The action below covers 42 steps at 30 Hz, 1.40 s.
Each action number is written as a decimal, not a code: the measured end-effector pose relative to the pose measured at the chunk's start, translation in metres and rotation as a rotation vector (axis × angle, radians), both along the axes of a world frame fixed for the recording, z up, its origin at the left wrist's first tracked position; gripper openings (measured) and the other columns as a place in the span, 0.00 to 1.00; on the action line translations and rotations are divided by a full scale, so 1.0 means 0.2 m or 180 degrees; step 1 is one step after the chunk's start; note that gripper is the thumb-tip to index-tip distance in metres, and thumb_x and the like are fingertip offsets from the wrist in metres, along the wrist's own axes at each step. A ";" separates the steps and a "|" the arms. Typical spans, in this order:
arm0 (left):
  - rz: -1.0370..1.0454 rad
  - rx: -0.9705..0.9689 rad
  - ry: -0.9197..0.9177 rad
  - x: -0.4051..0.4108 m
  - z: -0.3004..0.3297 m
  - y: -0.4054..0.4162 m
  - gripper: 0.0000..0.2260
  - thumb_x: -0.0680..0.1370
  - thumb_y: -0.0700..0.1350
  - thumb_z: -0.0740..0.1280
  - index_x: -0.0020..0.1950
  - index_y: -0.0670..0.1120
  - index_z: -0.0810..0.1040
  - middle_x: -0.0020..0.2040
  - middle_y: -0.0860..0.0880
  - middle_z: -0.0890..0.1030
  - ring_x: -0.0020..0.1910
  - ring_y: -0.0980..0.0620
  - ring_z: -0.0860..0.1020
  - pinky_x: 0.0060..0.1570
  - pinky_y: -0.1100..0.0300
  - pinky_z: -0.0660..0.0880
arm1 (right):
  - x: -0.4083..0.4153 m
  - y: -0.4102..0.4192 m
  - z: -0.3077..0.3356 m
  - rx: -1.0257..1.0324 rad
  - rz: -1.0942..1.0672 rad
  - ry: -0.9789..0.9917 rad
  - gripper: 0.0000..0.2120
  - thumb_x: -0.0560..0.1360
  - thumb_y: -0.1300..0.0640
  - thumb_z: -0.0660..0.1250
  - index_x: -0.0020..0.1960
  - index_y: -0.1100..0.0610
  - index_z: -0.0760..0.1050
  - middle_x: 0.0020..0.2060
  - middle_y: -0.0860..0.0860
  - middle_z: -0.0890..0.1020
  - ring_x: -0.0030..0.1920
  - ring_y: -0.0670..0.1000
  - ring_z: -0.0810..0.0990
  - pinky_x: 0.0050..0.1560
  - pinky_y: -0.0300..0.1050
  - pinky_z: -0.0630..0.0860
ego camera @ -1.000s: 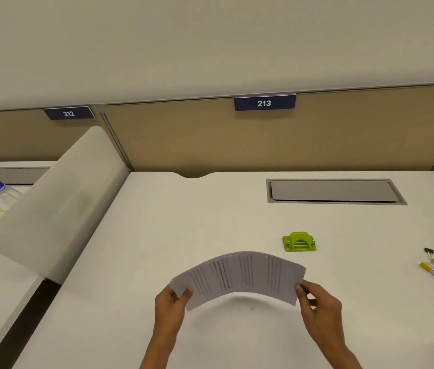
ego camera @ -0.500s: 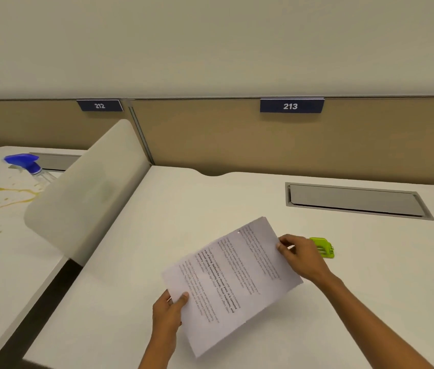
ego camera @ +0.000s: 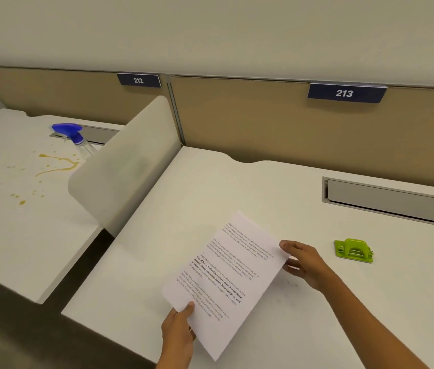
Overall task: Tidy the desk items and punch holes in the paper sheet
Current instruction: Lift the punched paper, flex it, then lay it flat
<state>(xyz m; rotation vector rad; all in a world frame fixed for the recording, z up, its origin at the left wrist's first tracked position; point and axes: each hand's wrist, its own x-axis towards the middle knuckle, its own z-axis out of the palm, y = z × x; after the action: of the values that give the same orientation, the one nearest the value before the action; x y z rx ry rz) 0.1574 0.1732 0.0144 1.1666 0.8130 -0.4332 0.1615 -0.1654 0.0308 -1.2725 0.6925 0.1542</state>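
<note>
With our left hand (ego camera: 177, 330) pinching the paper sheet (ego camera: 226, 278) at its near edge and our right hand (ego camera: 303, 263) pinching its far side, a crooked feed into the hole punch (ego camera: 353, 251) would misplace the holes.

Printed paper sheet (ego camera: 226, 278) skewed over white desk (ego camera: 277, 198); green hole punch (ego camera: 353, 250) rightward, apart.

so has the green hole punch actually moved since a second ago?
No. The green hole punch sits in the same spot in front of the desk's grey cable tray; only the head camera swung left.
</note>
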 end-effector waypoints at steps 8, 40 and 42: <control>0.0360 -0.0186 0.0074 0.01 -0.03 -0.04 0.12 0.77 0.33 0.68 0.59 0.44 0.78 0.54 0.43 0.83 0.50 0.44 0.80 0.43 0.50 0.79 | -0.07 0.44 -0.15 0.0480 -0.0370 -0.0039 0.10 0.77 0.61 0.69 0.58 0.57 0.79 0.50 0.54 0.87 0.48 0.55 0.87 0.41 0.46 0.83; -0.2338 0.1580 -0.0771 0.76 -0.16 0.04 0.17 0.73 0.35 0.72 0.59 0.50 0.82 0.44 0.43 0.86 0.48 0.46 0.83 0.49 0.57 0.77 | 0.43 0.31 -0.34 -0.0756 -0.0341 0.0410 0.09 0.76 0.65 0.67 0.56 0.61 0.81 0.49 0.59 0.86 0.50 0.61 0.85 0.52 0.65 0.81; -0.2341 0.1592 -0.0735 0.76 -0.18 0.04 0.17 0.73 0.34 0.71 0.58 0.50 0.82 0.43 0.45 0.87 0.47 0.47 0.83 0.48 0.58 0.76 | 0.45 0.31 -0.36 -0.0778 -0.0364 0.0499 0.09 0.75 0.65 0.68 0.55 0.60 0.81 0.49 0.59 0.86 0.50 0.61 0.85 0.52 0.64 0.81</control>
<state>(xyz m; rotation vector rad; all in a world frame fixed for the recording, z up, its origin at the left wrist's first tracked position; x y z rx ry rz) 0.3103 0.1804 -0.0218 1.9492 0.2629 -0.6995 0.2514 -0.1033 -0.0407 -1.4602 0.9389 0.0773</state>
